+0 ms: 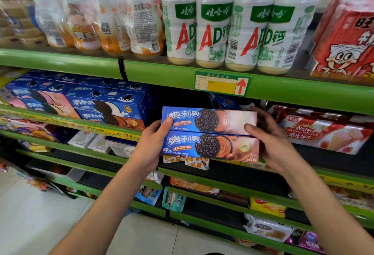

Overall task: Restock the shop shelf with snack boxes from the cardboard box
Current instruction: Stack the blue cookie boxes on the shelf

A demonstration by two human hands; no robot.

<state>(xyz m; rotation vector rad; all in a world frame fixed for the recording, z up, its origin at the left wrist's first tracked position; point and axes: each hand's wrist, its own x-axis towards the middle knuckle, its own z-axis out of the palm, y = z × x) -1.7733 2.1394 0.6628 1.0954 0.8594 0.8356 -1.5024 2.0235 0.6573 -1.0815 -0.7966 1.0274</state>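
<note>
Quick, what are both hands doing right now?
Left hand: grips the left end of two stacked Oreo boxes.
Right hand: grips their right end.

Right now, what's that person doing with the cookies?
A person is restocking a shop shelf. Both hands hold two blue Oreo boxes, stacked one on the other: the left hand grips the left ends, the right hand the right ends. The boxes are in front of a dark gap on the green shelf, between the stacked Oreo boxes and the wafer packs. They are not on the shelf yet.
</note>
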